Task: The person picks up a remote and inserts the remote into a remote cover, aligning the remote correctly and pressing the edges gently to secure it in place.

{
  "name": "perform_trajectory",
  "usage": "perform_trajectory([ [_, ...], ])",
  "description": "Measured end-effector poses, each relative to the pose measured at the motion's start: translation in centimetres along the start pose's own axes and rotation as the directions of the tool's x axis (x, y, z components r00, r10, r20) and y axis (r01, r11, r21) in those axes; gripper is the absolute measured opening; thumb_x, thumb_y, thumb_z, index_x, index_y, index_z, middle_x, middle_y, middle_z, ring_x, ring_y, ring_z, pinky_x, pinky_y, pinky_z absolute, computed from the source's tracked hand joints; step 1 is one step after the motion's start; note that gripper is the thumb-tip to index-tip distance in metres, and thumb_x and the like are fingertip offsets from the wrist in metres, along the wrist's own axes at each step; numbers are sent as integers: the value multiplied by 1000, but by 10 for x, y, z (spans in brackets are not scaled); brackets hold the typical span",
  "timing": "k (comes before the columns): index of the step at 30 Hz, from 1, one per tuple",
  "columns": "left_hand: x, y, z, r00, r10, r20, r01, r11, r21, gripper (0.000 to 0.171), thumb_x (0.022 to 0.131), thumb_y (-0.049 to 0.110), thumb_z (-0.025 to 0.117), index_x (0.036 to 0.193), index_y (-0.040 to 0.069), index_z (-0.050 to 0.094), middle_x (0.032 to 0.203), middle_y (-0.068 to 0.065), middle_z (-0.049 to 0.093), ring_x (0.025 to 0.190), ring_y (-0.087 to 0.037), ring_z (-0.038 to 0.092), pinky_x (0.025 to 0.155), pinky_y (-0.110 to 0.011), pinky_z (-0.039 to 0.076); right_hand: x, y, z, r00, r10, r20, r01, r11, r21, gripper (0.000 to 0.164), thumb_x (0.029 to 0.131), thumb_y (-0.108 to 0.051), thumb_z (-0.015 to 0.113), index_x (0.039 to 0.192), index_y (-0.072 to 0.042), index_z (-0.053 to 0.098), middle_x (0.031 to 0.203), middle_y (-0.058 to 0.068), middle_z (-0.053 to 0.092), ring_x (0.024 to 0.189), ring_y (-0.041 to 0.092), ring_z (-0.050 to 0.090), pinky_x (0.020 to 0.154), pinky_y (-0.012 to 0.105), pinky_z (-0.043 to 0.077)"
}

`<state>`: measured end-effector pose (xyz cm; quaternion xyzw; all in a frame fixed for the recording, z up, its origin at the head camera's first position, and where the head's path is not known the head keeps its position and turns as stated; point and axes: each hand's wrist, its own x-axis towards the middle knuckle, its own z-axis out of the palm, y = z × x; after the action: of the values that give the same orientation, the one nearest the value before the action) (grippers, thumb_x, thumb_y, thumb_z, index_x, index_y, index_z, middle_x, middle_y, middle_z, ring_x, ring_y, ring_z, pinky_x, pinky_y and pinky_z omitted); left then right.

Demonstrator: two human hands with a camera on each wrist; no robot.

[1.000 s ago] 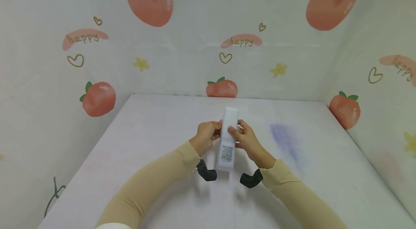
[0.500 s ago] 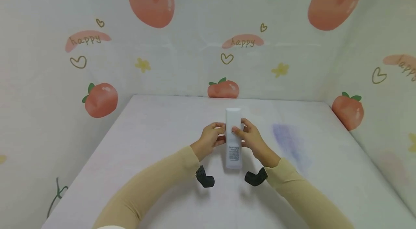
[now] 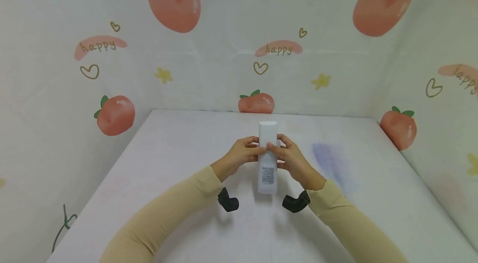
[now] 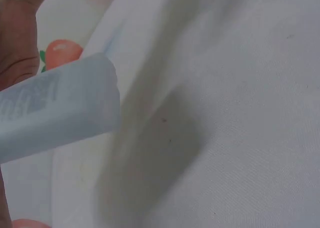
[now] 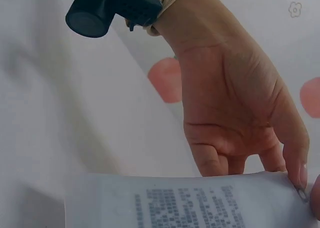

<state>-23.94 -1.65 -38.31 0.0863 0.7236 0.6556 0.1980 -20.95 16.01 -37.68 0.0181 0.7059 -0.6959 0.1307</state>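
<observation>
A long white container [image 3: 267,163] with grey print near its lower end is held off the table, roughly upright in the head view. My left hand [image 3: 240,153] grips its left side, with the thumb laid across the front face. On the opposite side my right hand [image 3: 293,159] pinches it, thumb in front and fingers behind. Both thumb tips nearly meet at the middle. The left wrist view shows the plain, rounded lower end of the container [image 4: 95,101]. In the right wrist view its printed face [image 5: 185,203] lies below the right palm [image 5: 227,98].
A white cloth covers the table [image 3: 194,142], with a blue-purple smudge [image 3: 330,161] on the right. Behind stands a fruit-patterned backdrop [image 3: 220,39]. A black wrist device [image 3: 228,200] sits by the left cuff and another black device [image 3: 296,202] by the right. A green cord [image 3: 63,227] hangs at the left.
The container has gone from slightly slanted to straight and shifted a little right. My left thumb has come round onto its front face, while the right hand keeps its grip.
</observation>
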Motion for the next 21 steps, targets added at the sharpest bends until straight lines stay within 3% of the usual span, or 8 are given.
perform_trajectory([
  [4, 0, -2, 4, 999, -43, 5, 43, 998, 39, 38, 88, 18, 72, 123, 7, 61, 114, -15, 65, 93, -20, 66, 87, -36, 56, -1, 4, 2, 1000, 19, -6, -19, 1000, -7, 45, 98, -27, 58, 136, -13, 39, 115, 7, 59, 101, 21, 62, 84, 38, 51],
  [9, 0, -7, 8, 997, -83, 2, 83, 996, 20, 45, 87, 20, 73, 128, 10, 58, 113, -15, 64, 93, -21, 66, 89, -38, 55, -2, 7, 3, 1000, 21, 2, -21, 1000, -4, 46, 99, -26, 56, 138, -13, 37, 118, 10, 57, 104, 24, 61, 89, 41, 50],
  [11, 0, -9, 8, 997, -78, -7, 78, 997, -11, 45, 89, 20, 72, 130, 9, 57, 115, -16, 64, 95, -22, 66, 90, -39, 55, -3, 7, 2, 1000, 19, 12, -20, 999, 38, 53, 99, -25, 56, 144, -15, 29, 122, 13, 53, 107, 24, 59, 91, 40, 49],
  [14, 1, -9, 7, 997, -59, -45, 55, 995, -78, 43, 90, 21, 70, 129, 8, 57, 117, -16, 65, 97, -23, 66, 91, -39, 54, -2, 9, 0, 999, 29, 33, -34, 985, 168, 60, 100, -23, 54, 148, -8, 22, 122, 10, 51, 105, 19, 59, 91, 32, 50],
  [16, 2, -8, 6, 996, -62, -67, 54, 992, -115, 43, 90, 22, 70, 128, 7, 57, 117, -15, 65, 96, -23, 66, 89, -38, 55, -2, 11, -1, 998, 41, 44, -51, 962, 268, 52, 100, -20, 53, 144, -2, 29, 115, 5, 55, 100, 14, 61, 88, 25, 51],
  [18, 3, -7, 5, 994, -75, -79, 64, 989, -133, 43, 90, 23, 70, 127, 7, 58, 115, -14, 66, 93, -21, 66, 85, -35, 55, -2, 14, -2, 997, 51, 58, -67, 938, 341, 36, 100, -18, 52, 129, 2, 46, 106, -1, 61, 94, 11, 63, 85, 20, 52],
  [21, 2, -6, 6, 992, -91, -84, 80, 989, -125, 43, 89, 25, 72, 126, 7, 58, 112, -12, 66, 89, -19, 65, 80, -31, 55, 0, 18, 2, 997, 69, 20, -72, 912, 403, 17, 101, -15, 51, 109, -2, 59, 98, -3, 64, 93, 12, 63, 81, 20, 53],
])
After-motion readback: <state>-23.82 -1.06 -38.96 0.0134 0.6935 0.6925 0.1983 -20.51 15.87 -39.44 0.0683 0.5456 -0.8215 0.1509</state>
